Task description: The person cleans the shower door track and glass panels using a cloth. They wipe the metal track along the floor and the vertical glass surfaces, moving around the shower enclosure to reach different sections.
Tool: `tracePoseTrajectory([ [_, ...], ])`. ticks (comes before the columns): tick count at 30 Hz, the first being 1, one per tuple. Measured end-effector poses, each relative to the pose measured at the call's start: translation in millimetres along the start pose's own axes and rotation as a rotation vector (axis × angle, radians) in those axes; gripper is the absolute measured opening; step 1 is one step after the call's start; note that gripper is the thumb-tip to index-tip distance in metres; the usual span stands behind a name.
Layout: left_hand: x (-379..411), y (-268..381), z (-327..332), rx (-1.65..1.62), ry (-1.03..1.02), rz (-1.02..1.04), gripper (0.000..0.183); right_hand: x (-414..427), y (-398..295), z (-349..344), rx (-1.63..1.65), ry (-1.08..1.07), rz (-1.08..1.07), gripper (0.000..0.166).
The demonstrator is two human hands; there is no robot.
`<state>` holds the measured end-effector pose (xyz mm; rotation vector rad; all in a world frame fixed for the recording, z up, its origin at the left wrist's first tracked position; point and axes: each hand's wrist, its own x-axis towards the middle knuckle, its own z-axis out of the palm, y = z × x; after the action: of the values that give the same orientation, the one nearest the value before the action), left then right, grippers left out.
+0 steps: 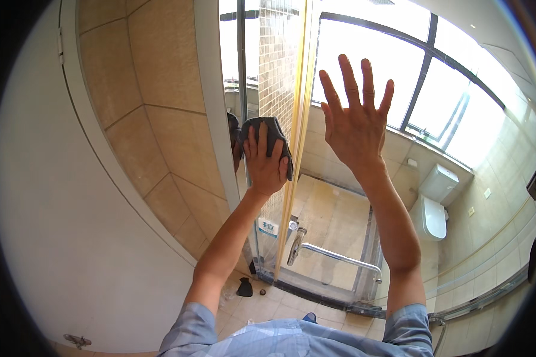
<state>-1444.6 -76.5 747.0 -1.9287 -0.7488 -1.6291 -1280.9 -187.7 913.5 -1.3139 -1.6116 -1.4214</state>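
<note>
My left hand lies on a folded dark grey cloth, pressing it to a narrow glass panel of a shower enclosure. Its fingers spread over the cloth, and the thumb rests at the cloth's right edge. Just right of it, a yellowish strip runs along the glass edge. My right hand is raised with fingers apart and holds nothing. It appears to rest flat against the clear glass of the enclosure, though contact is hard to tell. Below, between my forearms, a chrome bar handle is fixed to the glass.
Behind the glass are a white toilet and large dark-framed windows. A white door and a tan tiled wall stand at left. On the floor lie a black object and a small brown round item.
</note>
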Motion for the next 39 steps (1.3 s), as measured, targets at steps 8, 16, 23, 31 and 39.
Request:
tracePoseTrajectory([
  [8, 119, 6, -5, -0.015, 0.117, 0.081, 0.044, -3, 9, 4, -0.096, 0.042, -0.008, 0.058],
  [16, -3, 17, 4, -0.049, 0.041, -0.108, 0.045, 5, -3, -15, -0.056, -0.010, -0.032, 0.064],
  [23, -212, 42, 36, -0.119, -0.062, -0.257, 0.054, -2, 8, 5, -0.071, 0.067, -0.005, 0.061],
  [31, -173, 44, 39, -0.131, 0.127, -0.322, 0.043, -5, 6, 9, -0.087, 0.076, -0.065, 0.063],
  [39, 78, 63, 9, -0.469, 0.276, -0.076, 0.053, -16, 40, -3, 0.648, 0.569, -0.132, 0.026],
])
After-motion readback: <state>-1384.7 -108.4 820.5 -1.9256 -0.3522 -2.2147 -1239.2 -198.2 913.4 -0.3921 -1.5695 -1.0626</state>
